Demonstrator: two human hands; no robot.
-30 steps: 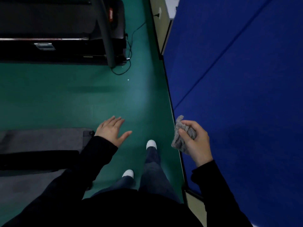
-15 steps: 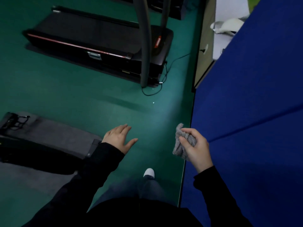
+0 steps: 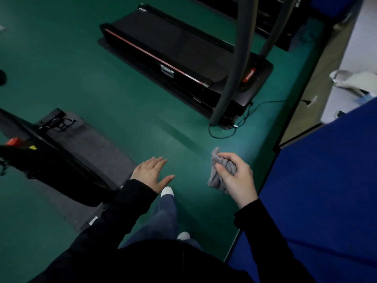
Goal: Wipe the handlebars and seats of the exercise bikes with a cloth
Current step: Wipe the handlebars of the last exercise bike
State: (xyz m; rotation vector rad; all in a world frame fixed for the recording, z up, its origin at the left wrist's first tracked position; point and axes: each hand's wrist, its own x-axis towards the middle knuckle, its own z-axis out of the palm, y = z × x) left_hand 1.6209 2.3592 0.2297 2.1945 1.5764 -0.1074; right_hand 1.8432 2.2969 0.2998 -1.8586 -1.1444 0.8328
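I had the grey cloth [image 3: 221, 172] bunched in my right hand [image 3: 236, 177], the grip closed around it with one tuft poking up above the knuckles and a fold hanging below, all of it held in the air over the green floor [image 3: 102, 94]. My left hand [image 3: 152, 174] was spread flat, fingers apart and holding nothing, just beside the cloth hand and a little lower left. No handlebar or seat showed clearly; I could not tell for certain which machine was a bike. What I judged most likely was the dark frame on its grey mat [image 3: 87, 139] at my left, with a red tab and a strap visible on it, running away diagonally from near my left sleeve toward the upper left. A treadmill [image 3: 183, 50] lay well ahead, its long axis slanting up-left, and a blue mat [image 3: 326, 180] bordered my right. So the cloth sat on the far side from that frame, with the empty hand nearer it; I reckoned a turn left came first
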